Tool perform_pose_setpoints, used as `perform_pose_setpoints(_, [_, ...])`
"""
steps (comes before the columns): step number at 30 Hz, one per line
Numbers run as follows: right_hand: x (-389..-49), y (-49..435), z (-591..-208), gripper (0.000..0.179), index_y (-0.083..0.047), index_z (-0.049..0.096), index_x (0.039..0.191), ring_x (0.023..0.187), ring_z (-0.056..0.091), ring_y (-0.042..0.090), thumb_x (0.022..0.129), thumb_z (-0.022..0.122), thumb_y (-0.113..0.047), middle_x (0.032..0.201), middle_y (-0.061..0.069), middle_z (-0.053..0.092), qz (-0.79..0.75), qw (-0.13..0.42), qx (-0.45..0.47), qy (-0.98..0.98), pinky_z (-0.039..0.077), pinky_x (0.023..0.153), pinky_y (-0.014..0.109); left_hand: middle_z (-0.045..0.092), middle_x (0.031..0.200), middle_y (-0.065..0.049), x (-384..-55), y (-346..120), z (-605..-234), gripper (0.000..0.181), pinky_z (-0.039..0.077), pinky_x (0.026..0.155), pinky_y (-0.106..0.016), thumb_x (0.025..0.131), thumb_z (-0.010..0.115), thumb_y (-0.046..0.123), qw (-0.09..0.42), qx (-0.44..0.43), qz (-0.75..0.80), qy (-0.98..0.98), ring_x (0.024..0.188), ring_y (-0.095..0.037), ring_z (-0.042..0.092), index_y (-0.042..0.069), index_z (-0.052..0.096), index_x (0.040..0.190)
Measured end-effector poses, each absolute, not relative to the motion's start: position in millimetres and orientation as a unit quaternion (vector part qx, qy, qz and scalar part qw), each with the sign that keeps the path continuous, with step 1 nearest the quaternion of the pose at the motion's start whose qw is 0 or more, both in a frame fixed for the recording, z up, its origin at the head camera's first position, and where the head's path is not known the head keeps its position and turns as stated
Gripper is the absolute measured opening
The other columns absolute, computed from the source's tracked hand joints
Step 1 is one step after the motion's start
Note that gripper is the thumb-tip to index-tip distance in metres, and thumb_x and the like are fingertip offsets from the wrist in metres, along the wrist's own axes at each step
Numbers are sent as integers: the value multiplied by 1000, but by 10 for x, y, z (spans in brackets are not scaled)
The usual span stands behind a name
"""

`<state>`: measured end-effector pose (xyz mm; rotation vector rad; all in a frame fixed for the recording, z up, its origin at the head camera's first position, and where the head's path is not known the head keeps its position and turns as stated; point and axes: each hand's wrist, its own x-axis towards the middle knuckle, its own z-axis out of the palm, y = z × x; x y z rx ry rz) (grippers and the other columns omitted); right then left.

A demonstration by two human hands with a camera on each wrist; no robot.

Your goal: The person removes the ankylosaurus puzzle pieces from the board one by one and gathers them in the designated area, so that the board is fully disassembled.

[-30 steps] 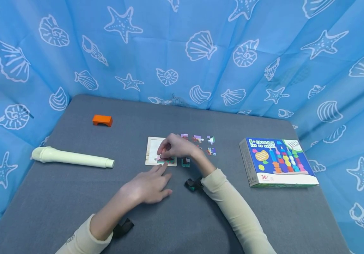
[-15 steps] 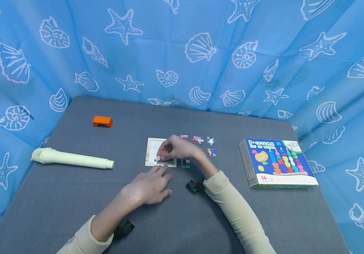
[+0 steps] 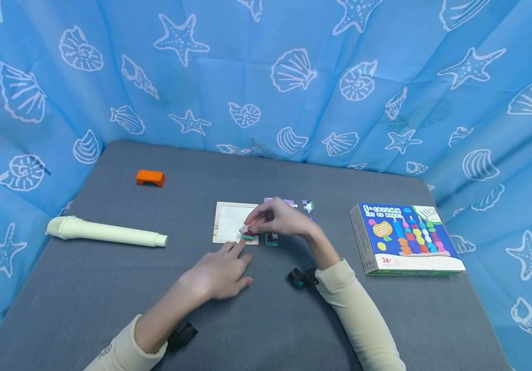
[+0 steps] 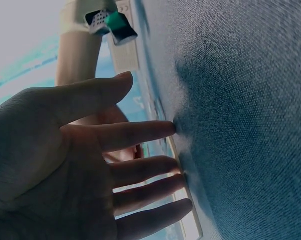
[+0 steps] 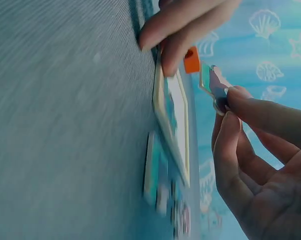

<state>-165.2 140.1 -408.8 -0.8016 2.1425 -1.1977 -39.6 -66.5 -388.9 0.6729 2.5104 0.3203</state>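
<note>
My right hand (image 3: 284, 219) pinches a jigsaw piece (image 3: 248, 233), green, white and dark red, between thumb and fingertips. In the right wrist view that piece (image 5: 215, 82) is tilted and raised off the wooden puzzle tray (image 5: 166, 125). The tray (image 3: 231, 221), with a white base and pale frame, lies flat under it in the head view. My left hand (image 3: 215, 274) has its fingers extended, the tips at the tray's near edge. In the left wrist view the left palm (image 4: 65, 175) holds nothing, and its fingers are spread.
Several loose jigsaw pieces (image 3: 271, 239) lie right of the tray, some hidden behind the right hand. A boxed bead set (image 3: 410, 237) stands further right. To the left are a cream toy microphone (image 3: 108, 231) and an orange arch block (image 3: 150, 178). A shell-patterned curtain (image 3: 266, 77) hangs behind.
My right hand has lifted the jigsaw piece from the tray's lower right area and shifted right with it, leaving more of the white base in sight. My left hand has stayed put.
</note>
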Motion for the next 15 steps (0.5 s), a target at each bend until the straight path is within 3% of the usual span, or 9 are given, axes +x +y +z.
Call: perform_pose_setpoints(15, [-1534,2159,-4067,20,1,79,119,88,72,13,99,75,-1,107,19,81,-431,267,-242,827,60,79,22,32,179,-14,-410,-678,-3886,60,49,120,-62,109,66,42,262,243,133,924,165,-35,35,11,56,159])
